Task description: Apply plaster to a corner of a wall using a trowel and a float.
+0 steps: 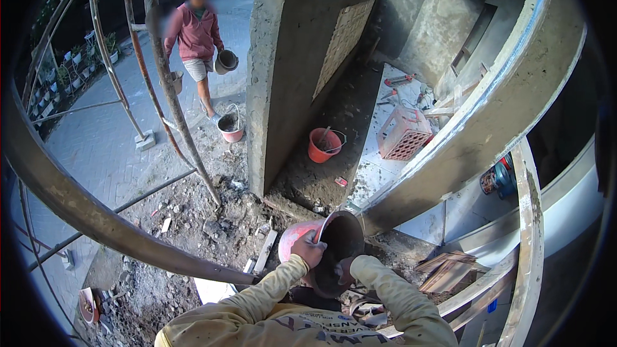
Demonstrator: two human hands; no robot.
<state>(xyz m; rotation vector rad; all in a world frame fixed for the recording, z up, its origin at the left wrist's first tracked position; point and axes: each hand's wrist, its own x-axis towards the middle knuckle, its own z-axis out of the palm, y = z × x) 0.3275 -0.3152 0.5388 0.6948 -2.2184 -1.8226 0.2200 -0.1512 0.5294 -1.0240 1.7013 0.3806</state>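
Observation:
Just in front of my body, a red bucket [295,234] lies tipped on its side, its dark mouth turned to the right. My left hand [308,249] is closed over the bucket's near rim, thumb and knuckles showing. Lower down, my right hand [345,270] reaches to the shadowed edge of the mouth; its fingers are hidden in the dark. Grey residue coats the bucket. Whether something dark below it is a second container, I cannot make out.
A person [196,32] carries buckets beyond scaffold poles [160,58]. Another red bucket [231,133] stands near that person. Past the plastered wall [263,90] are a red bucket [321,148] and a red crate [405,132]. Wooden beams [528,218] rise at right; rubble [173,231] covers the ground.

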